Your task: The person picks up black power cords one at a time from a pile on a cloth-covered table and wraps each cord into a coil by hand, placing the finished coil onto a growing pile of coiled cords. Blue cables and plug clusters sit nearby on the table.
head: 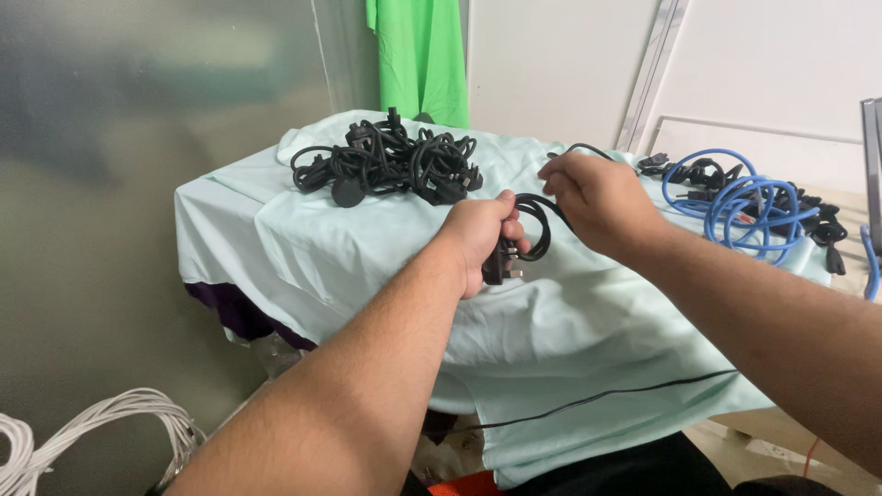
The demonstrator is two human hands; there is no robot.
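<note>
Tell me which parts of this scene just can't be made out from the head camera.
- Black cable: its coiled end and most of the plug are covered by the left hand.
- Right hand: the fingertips curl away, so their hold on the cable is hidden.
- Grey object: cut off by the right edge.
- White cables: cut off by the bottom-left corner.
- Black cable pile: too tangled to count.
</note>
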